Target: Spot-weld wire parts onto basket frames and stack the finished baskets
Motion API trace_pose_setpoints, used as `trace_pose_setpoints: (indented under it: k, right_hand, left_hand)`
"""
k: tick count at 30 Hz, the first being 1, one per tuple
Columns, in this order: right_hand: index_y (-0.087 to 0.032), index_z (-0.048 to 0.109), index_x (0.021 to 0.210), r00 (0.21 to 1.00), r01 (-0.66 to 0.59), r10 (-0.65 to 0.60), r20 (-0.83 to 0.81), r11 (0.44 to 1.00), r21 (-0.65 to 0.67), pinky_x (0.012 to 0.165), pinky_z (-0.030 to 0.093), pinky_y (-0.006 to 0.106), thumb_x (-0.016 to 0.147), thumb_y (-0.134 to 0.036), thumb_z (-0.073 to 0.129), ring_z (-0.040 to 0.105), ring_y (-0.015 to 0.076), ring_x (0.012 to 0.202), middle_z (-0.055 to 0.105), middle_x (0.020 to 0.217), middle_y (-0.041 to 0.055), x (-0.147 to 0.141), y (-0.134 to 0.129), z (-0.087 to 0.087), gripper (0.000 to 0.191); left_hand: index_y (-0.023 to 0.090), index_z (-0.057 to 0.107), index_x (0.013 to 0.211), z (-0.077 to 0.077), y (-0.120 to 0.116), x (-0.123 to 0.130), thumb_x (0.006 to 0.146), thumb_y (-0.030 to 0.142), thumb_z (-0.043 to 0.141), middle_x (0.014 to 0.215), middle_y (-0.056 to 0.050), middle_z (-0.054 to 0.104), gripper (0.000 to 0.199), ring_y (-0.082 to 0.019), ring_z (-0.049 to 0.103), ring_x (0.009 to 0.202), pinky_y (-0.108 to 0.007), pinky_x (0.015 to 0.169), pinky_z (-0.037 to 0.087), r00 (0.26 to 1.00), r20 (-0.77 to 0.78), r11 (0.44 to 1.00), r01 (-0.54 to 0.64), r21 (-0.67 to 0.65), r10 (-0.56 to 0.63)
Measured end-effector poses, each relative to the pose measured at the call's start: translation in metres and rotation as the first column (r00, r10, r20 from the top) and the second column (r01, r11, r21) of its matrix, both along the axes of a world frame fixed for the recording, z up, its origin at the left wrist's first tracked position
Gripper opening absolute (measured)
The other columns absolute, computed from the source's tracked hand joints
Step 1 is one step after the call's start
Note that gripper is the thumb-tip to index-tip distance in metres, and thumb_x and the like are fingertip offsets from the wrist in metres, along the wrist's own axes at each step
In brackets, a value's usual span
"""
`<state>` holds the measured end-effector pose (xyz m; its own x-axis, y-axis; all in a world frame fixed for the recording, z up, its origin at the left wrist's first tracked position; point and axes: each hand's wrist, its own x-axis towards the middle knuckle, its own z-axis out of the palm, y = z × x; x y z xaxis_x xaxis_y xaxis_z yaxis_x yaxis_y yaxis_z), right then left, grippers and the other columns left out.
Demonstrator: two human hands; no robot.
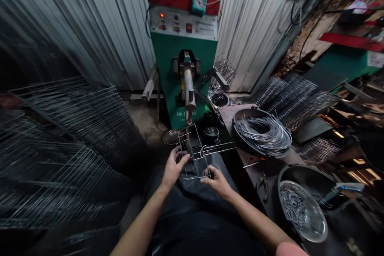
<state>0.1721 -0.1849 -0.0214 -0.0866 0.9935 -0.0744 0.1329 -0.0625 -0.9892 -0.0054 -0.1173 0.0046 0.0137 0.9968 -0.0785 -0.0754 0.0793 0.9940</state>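
Both hands in action here, the left hand's [173, 170] grip pinched on the wire frame [194, 160] and the right hand's [218, 184] fingers closed at its near right corner, the piece sitting over the dark-covered lap just below the electrode of the green spot welder [163, 48]. Out to the right, the surface [227, 116] carries a black pan [235, 122] with a wire coil [265, 132] in it, pliers [263, 187], and a steel bowl [319, 230] of short metal pieces [292, 206] inside a bigger black basin [280, 180]; wire racks [78, 120] crowd the left, corrugated metal walls [120, 28] behind!
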Motion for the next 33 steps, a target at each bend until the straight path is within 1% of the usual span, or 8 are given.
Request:
trace_pose_setpoints:
  k: [4,6,10,12,15,17,25,33]
  right_hand:
    - [-0.02,0.055,0.072,0.978,-0.108,0.08,0.19,0.984,0.14,0.069,0.041,0.027,0.068,-0.042,0.07,0.052,0.0157,0.072,0.057,0.075,0.0003,0.019,-0.001,0.014,0.027]
    - [-0.021,0.06,0.082,0.951,-0.091,0.004,0.309,0.959,0.268,0.077,0.042,0.032,0.071,-0.039,0.068,0.055,0.0193,0.082,0.061,0.086,0.004,0.035,0.007,0.032,0.023]
    - [-0.024,0.064,0.089,0.873,0.053,-0.285,0.397,0.863,0.503,0.092,0.036,0.04,0.072,-0.036,0.068,0.052,0.0245,0.101,0.061,0.101,0.0077,0.058,0.052,0.073,0.021]
    - [-0.025,0.067,0.087,0.868,-0.039,-0.22,0.446,0.864,0.501,0.095,0.033,0.041,0.069,-0.035,0.071,0.051,0.0252,0.104,0.063,0.103,0.0065,0.058,0.082,0.084,0.021]
    - [-0.024,0.069,0.078,0.877,-0.261,0.063,0.477,0.895,0.362,0.084,0.04,0.037,0.071,-0.034,0.068,0.059,0.0215,0.084,0.067,0.084,0.0033,0.047,0.12,0.084,0.012]
    - [-0.023,0.069,0.075,0.885,-0.308,0.155,0.439,0.901,0.304,0.075,0.042,0.032,0.073,-0.033,0.066,0.059,0.0188,0.074,0.067,0.075,0.0016,0.038,0.137,0.079,0.011]
    - [-0.022,0.066,0.064,0.909,-0.17,-0.014,0.416,0.9,0.402,0.069,0.037,0.028,0.072,-0.032,0.066,0.054,0.0162,0.067,0.063,0.066,-0.0002,0.019,0.184,0.071,0.014]
    - [-0.022,0.065,0.065,0.796,-0.307,-0.008,0.605,0.856,0.416,0.081,0.028,0.034,0.075,-0.04,0.066,0.054,0.0169,0.074,0.064,0.07,0.0007,0.029,0.217,0.063,0.021]
  left_hand:
    - [0.016,0.053,0.097,0.002,0.014,0.008,0.066,0.037,0.069,0.064,0.005,0.053,0.041,-0.011,0.052,0.062,-0.025,0.067,0.041,1.0,-0.023,0.999,-0.015,0.05,0.016]
    - [0.016,0.053,0.096,0.002,0.018,0.005,0.067,0.035,0.068,0.061,0.006,0.049,0.038,-0.009,0.048,0.059,-0.023,0.064,0.039,0.999,0.025,0.996,-0.048,0.074,0.046]
    - [0.016,0.056,0.101,0.01,0.025,-0.003,0.064,0.033,0.07,0.06,0.007,0.047,0.043,-0.009,0.047,0.059,-0.023,0.066,0.04,0.992,0.075,0.988,-0.11,0.106,0.102]
    - [0.015,0.058,0.103,0.015,0.029,-0.006,0.064,0.034,0.07,0.062,0.005,0.051,0.046,-0.009,0.05,0.061,-0.025,0.069,0.042,0.989,0.084,0.984,-0.131,0.118,0.122]
    - [0.015,0.057,0.11,0.018,0.037,-0.009,0.064,0.033,0.07,0.07,0.002,0.058,0.052,-0.01,0.054,0.066,-0.027,0.074,0.044,0.982,0.111,0.979,-0.166,0.121,0.153]
    - [0.016,0.053,0.118,0.017,0.043,-0.012,0.064,0.033,0.07,0.071,0.002,0.06,0.059,-0.01,0.055,0.066,-0.027,0.075,0.045,0.975,0.135,0.975,-0.194,0.112,0.178]
    - [0.015,0.046,0.128,0.011,0.065,-0.017,0.065,0.034,0.07,0.074,0.0,0.064,0.07,-0.014,0.06,0.073,-0.031,0.079,0.047,0.977,0.15,0.985,-0.162,0.059,0.151]
    - [0.014,0.039,0.134,0.001,0.081,-0.003,0.065,0.035,0.07,0.084,-0.004,0.067,0.079,-0.015,0.061,0.08,-0.029,0.08,0.047,0.969,0.226,0.994,-0.108,0.013,0.102]
